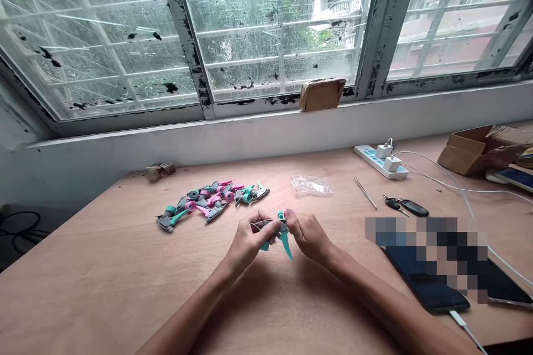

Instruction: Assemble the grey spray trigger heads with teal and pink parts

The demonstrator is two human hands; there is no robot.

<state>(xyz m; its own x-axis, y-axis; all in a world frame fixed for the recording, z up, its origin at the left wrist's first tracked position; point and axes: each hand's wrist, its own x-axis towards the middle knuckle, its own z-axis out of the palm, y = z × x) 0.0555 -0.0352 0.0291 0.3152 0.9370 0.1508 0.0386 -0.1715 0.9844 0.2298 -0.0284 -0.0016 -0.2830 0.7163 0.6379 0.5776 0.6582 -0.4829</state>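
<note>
My left hand (255, 236) is closed around a small grey plastic piece with a curved teal lever (285, 245), held above the table. The lever points down toward me, and a teal ring sits at the top of the piece. My right hand (310, 236) is closed too, its thumb and fingers pinching the right side of the same piece by the ring. Whether anything small is between those fingertips is hidden. Beyond my left hand lies a loose pile of similar grey, teal and pink pieces (214, 197).
Behind my hands lies a clear plastic bag (311, 185). To the right are a thin metal tool (365, 193), keys with a fob (406, 206), a power strip (381, 162), phones (425, 277) with cables and a cardboard box (472, 150). Small blocks (160, 172) sit back left.
</note>
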